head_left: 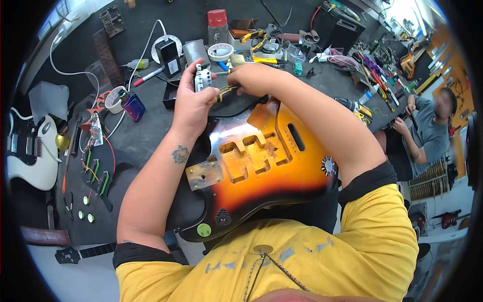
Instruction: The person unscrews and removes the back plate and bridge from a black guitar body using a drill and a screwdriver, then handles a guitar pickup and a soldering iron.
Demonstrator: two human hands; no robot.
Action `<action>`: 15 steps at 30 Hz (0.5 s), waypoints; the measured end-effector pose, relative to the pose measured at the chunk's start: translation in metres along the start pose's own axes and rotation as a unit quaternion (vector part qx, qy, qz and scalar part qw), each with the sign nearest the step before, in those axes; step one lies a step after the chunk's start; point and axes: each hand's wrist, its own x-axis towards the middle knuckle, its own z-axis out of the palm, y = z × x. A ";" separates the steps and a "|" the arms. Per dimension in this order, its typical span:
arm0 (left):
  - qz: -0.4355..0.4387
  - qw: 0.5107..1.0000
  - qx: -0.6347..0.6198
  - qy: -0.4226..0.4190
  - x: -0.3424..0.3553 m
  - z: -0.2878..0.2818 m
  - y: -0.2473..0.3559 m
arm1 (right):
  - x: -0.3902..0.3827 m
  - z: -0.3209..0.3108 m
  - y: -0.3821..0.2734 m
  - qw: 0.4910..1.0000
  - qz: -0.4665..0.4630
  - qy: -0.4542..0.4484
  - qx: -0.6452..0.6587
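Observation:
My left hand (193, 98) is raised past the far edge of a sunburst electric guitar body (297, 176). Its fingers are closed around a small white item with black markings (203, 79), whose kind I cannot make out. Between the left thumb and the fingertips of my right hand (254, 80) is a small black-and-yellow piece (226, 92); the right fingers pinch its end. The guitar body lies face up against my lap, its routed cavities showing bare. A clear flat plate (205, 174) rests on its left part, and a round green sticker (204, 230) marks its lower horn.
On the dark bench, wired pickups (104, 183) sit on a black pickguard at left, near a white guitar (37, 161). Tape rolls (220, 52), a red-capped jar (218, 27) and pliers stand beyond my hands. At right are a drill (359, 110) and a seated person (432, 126).

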 end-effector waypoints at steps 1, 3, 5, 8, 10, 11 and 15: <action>0.007 1.000 0.021 0.001 0.000 0.002 -0.003 | -0.003 0.001 0.004 1.000 -0.001 0.000 -0.004; 0.008 1.000 0.004 -0.020 0.004 -0.004 -0.005 | -0.009 0.006 0.010 0.993 0.059 0.027 -0.100; -0.016 0.999 0.030 0.041 0.008 -0.001 0.009 | -0.018 0.014 0.011 0.983 0.071 0.109 -0.127; 0.021 0.959 0.254 0.120 0.022 -0.019 0.050 | -0.039 0.010 -0.015 0.975 0.097 0.201 -0.015; 0.093 0.896 0.431 0.061 0.030 -0.042 0.080 | -0.047 0.020 -0.019 0.972 0.074 0.224 0.022; 0.119 0.854 0.505 0.023 0.033 -0.055 0.088 | -0.049 0.025 -0.021 0.967 0.048 0.243 0.053; 0.076 0.852 0.516 -0.041 0.037 -0.061 0.057 | -0.049 0.032 -0.003 0.949 0.048 0.278 0.143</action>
